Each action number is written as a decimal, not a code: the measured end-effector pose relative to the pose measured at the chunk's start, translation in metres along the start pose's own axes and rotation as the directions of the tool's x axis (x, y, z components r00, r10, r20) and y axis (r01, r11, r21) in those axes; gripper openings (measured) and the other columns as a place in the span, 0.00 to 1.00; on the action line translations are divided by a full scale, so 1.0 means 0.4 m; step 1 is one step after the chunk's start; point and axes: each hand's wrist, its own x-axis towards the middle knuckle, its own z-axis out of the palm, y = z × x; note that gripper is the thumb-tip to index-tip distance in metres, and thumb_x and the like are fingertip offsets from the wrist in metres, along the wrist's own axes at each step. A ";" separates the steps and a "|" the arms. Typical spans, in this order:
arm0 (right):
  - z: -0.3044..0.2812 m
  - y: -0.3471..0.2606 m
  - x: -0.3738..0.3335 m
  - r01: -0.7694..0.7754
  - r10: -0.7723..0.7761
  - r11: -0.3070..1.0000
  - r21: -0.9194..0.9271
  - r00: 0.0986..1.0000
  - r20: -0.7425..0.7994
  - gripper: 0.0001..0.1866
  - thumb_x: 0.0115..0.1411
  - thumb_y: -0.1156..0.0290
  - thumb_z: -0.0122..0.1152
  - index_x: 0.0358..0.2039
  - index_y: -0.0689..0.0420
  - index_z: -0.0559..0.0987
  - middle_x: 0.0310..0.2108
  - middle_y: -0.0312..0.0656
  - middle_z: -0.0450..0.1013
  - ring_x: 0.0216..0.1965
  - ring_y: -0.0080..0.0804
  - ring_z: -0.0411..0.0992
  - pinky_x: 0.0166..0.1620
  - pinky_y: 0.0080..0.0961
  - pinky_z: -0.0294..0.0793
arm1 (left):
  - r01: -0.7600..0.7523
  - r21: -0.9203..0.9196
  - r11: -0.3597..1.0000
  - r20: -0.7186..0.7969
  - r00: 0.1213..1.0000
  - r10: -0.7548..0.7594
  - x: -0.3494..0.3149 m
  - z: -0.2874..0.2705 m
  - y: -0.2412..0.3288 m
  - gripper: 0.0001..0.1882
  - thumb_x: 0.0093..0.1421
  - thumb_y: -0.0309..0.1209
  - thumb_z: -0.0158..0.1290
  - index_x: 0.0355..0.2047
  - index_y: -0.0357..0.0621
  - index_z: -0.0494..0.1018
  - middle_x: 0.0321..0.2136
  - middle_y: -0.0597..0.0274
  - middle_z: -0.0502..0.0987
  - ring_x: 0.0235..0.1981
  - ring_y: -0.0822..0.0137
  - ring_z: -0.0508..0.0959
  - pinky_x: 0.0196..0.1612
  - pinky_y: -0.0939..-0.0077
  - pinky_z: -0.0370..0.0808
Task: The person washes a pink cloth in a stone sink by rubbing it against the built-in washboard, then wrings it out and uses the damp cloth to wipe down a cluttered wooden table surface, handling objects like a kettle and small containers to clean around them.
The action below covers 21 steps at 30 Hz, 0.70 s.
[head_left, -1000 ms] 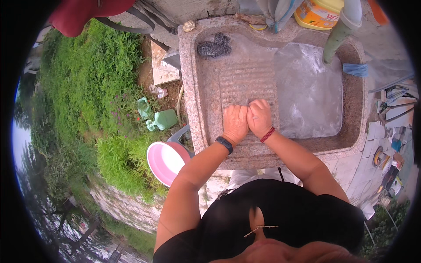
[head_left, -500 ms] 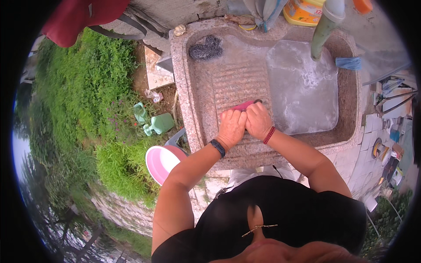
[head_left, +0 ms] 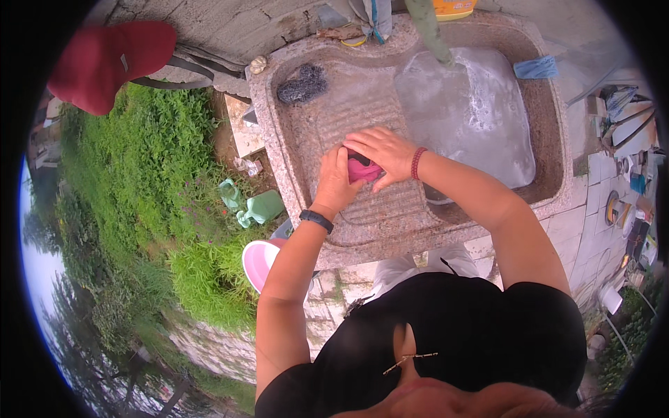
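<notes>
A pink-and-black cloth item (head_left: 364, 171), bunched up, lies on the ridged washboard (head_left: 380, 198) of a speckled stone sink (head_left: 263, 139). My left hand (head_left: 336, 180) grips it from the left side, thumb toward the front. From the right, my right hand (head_left: 387, 155) covers its top with the fingers reaching across to the left hand. Its exact kind is hidden by my hands. Soapy grey water (head_left: 453, 129) with white suds fills the right part of the sink. A dark grey wet clump (head_left: 303, 85) sits in the far left corner.
A green pipe (head_left: 428, 31) hangs over the water. On the right rim lies a blue cloth (head_left: 535, 67); a yellow container (head_left: 453, 7) stands behind. A red cap (head_left: 115, 66) hangs far left. A pink-and-white basin (head_left: 259, 263) and green watering can (head_left: 265, 207) are left of the sink.
My hands have moved left on the washboard with the pink cloth item. They now wrap it from both sides, where before both pressed it side by side. The view has shifted.
</notes>
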 end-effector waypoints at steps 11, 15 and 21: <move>0.010 -0.104 -0.053 -0.054 0.432 -0.404 0.913 0.869 0.242 0.16 0.49 0.71 0.62 0.40 0.60 0.75 0.35 0.44 0.74 0.35 0.35 0.74 0.39 0.29 0.75 | 0.642 -0.755 0.134 0.626 0.766 -0.148 0.169 -0.112 -0.015 0.29 0.61 0.57 0.45 0.42 0.41 0.73 0.35 0.62 0.78 0.31 0.70 0.76 0.29 0.80 0.70; -0.111 -0.179 -0.133 0.100 0.209 -0.859 0.502 0.964 0.164 0.15 0.54 0.66 0.54 0.38 0.63 0.73 0.35 0.50 0.71 0.34 0.38 0.72 0.34 0.30 0.73 | 0.614 -0.763 -0.200 0.620 0.784 0.039 0.176 -0.014 0.170 0.44 0.57 0.66 0.41 0.57 0.40 0.62 0.54 0.49 0.68 0.53 0.58 0.70 0.53 0.63 0.69; -0.159 -0.236 -0.219 0.056 0.035 -0.996 0.070 0.961 -0.275 0.20 0.56 0.56 0.56 0.40 0.57 0.66 0.29 0.39 0.63 0.26 0.28 0.64 0.25 0.23 0.64 | 0.413 -0.767 -0.491 -0.037 0.735 0.677 0.254 0.143 0.398 0.52 0.44 0.68 0.54 0.66 0.67 0.49 0.58 0.41 0.59 0.55 0.40 0.65 0.54 0.43 0.68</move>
